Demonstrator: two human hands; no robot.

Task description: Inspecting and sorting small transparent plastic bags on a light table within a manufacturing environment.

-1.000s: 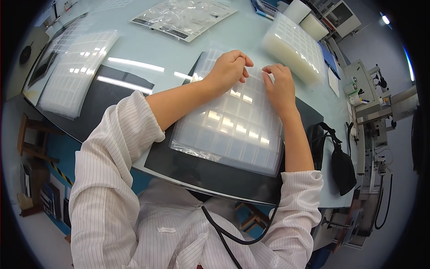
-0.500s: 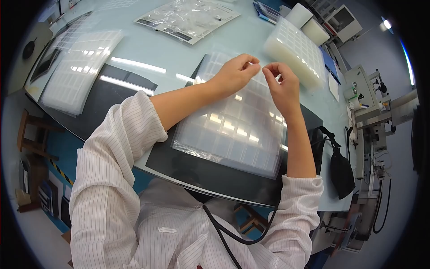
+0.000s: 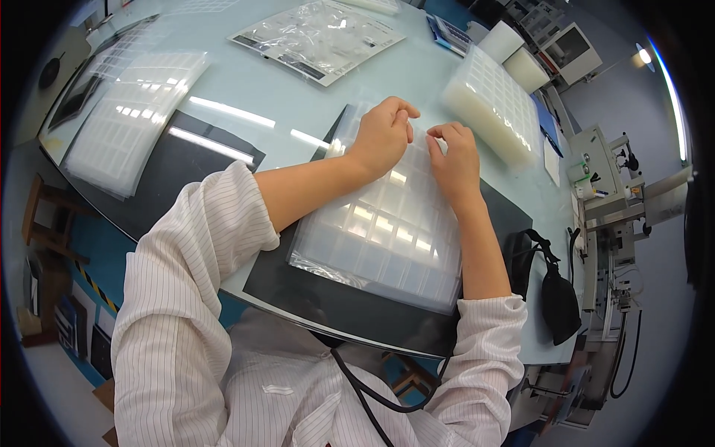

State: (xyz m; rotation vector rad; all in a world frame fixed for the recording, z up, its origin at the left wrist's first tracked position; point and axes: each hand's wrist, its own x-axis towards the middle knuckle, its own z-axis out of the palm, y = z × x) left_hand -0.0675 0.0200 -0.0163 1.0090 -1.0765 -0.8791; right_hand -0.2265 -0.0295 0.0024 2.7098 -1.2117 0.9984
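Observation:
A stack of clear plastic pocket sheets (image 3: 350, 242) lies in front of me on a black mat (image 3: 298, 287). Over its far part, my left hand (image 3: 383, 138) is closed, thumb against curled fingers. My right hand (image 3: 454, 160) is a little to the right, its thumb and fingertips drawn together in a pinch. A narrow gap separates the two hands. Whatever the fingertips may hold is too small or too transparent to make out. Ceiling lights glare off the sheets below.
A thicker stack of translucent pocket sheets (image 3: 495, 108) sits at the far right beside white rolls (image 3: 500, 41). Another sheet stack (image 3: 134, 119) lies left, partly on a second dark mat (image 3: 201, 156). A clear plastic bag (image 3: 316, 37) is at the back. A black pouch (image 3: 558, 305) rests right.
Both hands have come slightly nearer to me and lower over the sheets, and the right hand has shifted a little left. The view has tilted slightly; the stacks stay put.

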